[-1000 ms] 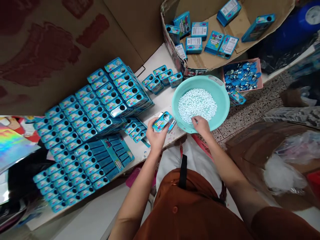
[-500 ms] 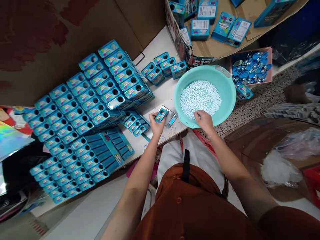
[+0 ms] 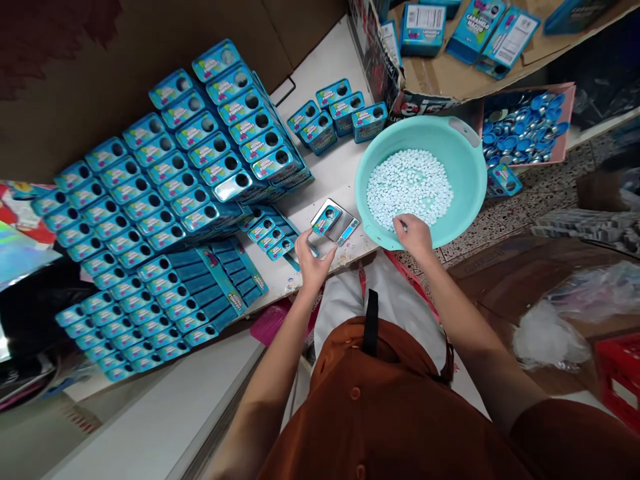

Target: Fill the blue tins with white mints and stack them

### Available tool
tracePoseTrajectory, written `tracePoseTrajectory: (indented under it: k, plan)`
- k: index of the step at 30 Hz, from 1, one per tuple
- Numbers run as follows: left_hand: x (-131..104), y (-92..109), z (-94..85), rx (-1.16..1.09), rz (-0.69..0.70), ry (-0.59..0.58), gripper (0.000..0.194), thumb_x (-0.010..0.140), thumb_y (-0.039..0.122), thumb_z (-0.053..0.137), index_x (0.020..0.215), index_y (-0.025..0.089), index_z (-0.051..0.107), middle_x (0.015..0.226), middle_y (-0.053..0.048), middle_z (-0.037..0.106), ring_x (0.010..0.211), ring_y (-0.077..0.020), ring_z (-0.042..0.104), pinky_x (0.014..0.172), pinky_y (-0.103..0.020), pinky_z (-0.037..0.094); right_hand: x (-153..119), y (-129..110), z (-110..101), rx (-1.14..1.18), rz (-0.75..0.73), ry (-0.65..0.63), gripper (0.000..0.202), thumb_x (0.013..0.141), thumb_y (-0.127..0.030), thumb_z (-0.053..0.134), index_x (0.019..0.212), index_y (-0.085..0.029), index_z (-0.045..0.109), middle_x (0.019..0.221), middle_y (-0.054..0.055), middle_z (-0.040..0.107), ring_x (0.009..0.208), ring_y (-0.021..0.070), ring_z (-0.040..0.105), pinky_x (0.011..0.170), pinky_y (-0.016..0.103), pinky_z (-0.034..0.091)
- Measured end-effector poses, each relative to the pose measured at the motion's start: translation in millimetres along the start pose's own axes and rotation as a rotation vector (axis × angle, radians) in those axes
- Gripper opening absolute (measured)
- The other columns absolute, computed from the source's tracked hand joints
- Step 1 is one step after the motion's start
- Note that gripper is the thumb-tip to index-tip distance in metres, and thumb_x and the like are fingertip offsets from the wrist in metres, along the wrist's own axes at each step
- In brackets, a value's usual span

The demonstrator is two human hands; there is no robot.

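A blue candy tin (image 3: 327, 220) with a round hole in its top stands on a small digital scale (image 3: 345, 230). My left hand (image 3: 313, 261) is just in front of it, thumb and fingers spread apart, holding nothing. On the right, a turquoise basin (image 3: 464, 193) holds many small pale candies (image 3: 409, 183). My right hand (image 3: 413, 235) is over the basin's near edge with its fingers curled together beside the candies. Whatever lies inside those fingers is hidden.
Rows of stacked blue tins (image 3: 165, 167) fill the left of the table. Several more tins (image 3: 337, 110) stand behind the scale. A cardboard box (image 3: 425, 90) with tins is at the back right, beside a pink box (image 3: 560, 143) of blue and silver caps.
My left hand has let go of the tin, which now stands on the scale, and drawn back with fingers opened. My right hand stays at the basin. The view has shifted slightly.
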State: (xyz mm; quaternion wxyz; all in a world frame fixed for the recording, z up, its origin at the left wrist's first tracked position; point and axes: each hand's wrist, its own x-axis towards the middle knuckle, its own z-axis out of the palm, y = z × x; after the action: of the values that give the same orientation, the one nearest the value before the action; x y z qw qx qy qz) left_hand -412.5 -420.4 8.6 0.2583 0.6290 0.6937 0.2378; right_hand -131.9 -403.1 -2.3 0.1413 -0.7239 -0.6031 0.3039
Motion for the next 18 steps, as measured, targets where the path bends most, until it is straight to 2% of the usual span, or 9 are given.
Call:
tracePoseTrajectory:
  k: [11,18]
  plan:
    - [-1.5,-4.8,-8.4,0.024,-0.024,0.056,0.069,0.072,0.044,0.072,0.128,0.018,0.042,0.126,-0.015,0.05,0.121,-0.0274,0.047,0.106,-0.043,0.035,1.1,0.9,-0.2,0.004,0.0,-0.017,0.029,0.091,-0.033,0.041,0.074,-0.021,0.062,0.077,0.005,0.064,0.074,0.0192,0.056,0.064,0.029,0.036]
    - [0.7,-5.7,-7.1,0.04,-0.032,0.057,0.069,0.071,0.043,0.072,0.128,0.018,0.042,0.127,-0.015,0.05,0.12,-0.0276,0.046,0.106,-0.044,0.034,1.5,2.6,0.4,0.003,-0.012,-0.02,0.029,0.091,-0.033,0.041,0.075,-0.021,0.062,0.078,0.005,0.064,0.074,0.0187,0.055,0.064,0.029,0.035]
